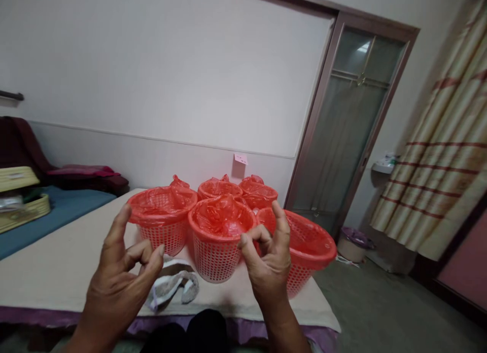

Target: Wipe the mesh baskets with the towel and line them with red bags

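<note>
Baskets (216, 260), five, red-lined, sit toward far-right corner of surface (68, 267); grey-white item (190, 289) near front edge. Left hand (117, 279), right hand (271, 267): index fingers wide of thumbs.

Translucent red liners (224, 216) are covering red baskets (215, 259), whose walls are showing perforated grids. Purple fabric (45, 316) is bordering the cream sheet's (68, 261) near edge. Toward that edge, a bundle (173, 286) is showing grey and white. The beige curtain (429, 160) is displaying red bands.

Left hand (119, 279), right hand (268, 267) upraised
</note>
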The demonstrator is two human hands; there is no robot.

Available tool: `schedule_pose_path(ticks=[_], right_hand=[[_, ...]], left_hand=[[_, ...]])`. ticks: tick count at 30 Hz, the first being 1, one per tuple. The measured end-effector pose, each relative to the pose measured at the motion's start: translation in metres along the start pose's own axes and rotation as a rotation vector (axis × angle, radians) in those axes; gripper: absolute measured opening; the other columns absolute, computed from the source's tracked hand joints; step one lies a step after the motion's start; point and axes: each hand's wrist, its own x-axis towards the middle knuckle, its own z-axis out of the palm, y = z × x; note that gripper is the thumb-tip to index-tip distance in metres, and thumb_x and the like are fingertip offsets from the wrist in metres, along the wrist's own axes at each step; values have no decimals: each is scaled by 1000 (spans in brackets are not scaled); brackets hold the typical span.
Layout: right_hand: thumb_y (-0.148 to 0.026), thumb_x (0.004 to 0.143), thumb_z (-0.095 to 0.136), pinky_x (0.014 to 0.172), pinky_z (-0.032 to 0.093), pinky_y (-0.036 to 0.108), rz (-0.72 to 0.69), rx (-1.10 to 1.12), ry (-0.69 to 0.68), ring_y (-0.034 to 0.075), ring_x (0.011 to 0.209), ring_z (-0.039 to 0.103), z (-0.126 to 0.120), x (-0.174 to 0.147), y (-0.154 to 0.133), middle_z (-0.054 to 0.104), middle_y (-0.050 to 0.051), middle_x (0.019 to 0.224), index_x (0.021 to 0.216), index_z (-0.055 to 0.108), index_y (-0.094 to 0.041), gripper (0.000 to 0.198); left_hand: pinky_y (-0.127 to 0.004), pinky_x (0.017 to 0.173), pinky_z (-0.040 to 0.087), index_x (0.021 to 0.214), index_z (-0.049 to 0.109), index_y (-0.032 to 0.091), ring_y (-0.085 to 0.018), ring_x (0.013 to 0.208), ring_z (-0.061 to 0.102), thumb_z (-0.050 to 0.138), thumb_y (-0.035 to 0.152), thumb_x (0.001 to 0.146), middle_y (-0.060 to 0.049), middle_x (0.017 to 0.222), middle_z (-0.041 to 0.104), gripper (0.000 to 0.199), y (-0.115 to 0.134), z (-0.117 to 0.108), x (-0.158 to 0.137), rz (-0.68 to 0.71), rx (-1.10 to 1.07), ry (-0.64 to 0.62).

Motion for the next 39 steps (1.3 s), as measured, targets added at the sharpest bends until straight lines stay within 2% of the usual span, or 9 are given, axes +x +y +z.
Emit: schedule_pose_path(ticks=[3,9,14,17,24,31,33,35,39], right_hand=[[-17,88,58,67,49,25,-19,-60,6,10,62,49,-4,2,-5,47,-9,67,152,25,-30,73],[-18,89,57,73,50,29,-8,-94,-8,11,62,50,-7,-1,-10,46,-8,67,153,25,-28,72],[-18,89,56,71,50,29,-6,-123,-22,11,62,49,-8,-2,-8,44,-8,66,153,24,-27,72],[-19,90,55,70,49,27,-6,-150,-27,10,60,48,-9,-3,-5,43,-9,66,154,23,-27,72],[-17,89,54,70,49,29,-21,-120,-42,10,58,50,-2,-7,-2,48,-9,64,155,17,-25,76],[-18,90,54,65,49,27,13,-148,-70,10,57,51,12,-10,8,48,-10,64,155,20,-26,73],[-20,90,54,65,48,27,28,-161,-90,10,58,50,17,-14,14,47,-9,65,153,26,-25,69],[-21,91,54,65,48,27,59,-174,-119,11,59,50,22,-19,20,47,-9,66,150,30,-24,64],[-22,90,54,66,47,26,137,-198,-160,11,62,53,32,-31,31,50,-7,67,137,45,-20,48]], left_hand=[[-13,52,38,154,25,36,-7,50,46,70,38,77,11,55,40,89,4,-4,0,-56,-60,-32],[-17,47,35,155,23,30,-11,48,46,72,42,69,11,53,40,100,2,-7,0,-28,-45,-43],[-17,49,33,155,23,32,-8,43,39,69,45,73,11,56,41,95,14,-6,-5,-61,-31,-27],[-18,53,35,155,20,30,-9,47,43,67,45,75,11,56,41,94,17,-7,-7,-46,-24,-38],[-18,55,34,157,14,31,-10,50,39,63,46,81,11,57,41,91,4,-12,-5,-65,-20,-82],[-19,56,38,155,21,25,-9,49,40,66,48,79,12,56,38,91,-17,-19,-1,-109,-18,-61],[-19,51,38,146,37,25,-9,45,41,69,53,75,12,53,40,82,-34,-23,2,-175,-48,-72],[-19,45,38,121,51,26,-10,42,45,73,60,67,11,52,47,68,-52,-28,4,-287,-92,-52],[-20,47,45,80,43,26,-14,56,61,78,65,57,6,65,58,57,-78,-33,6,-442,-193,6]])
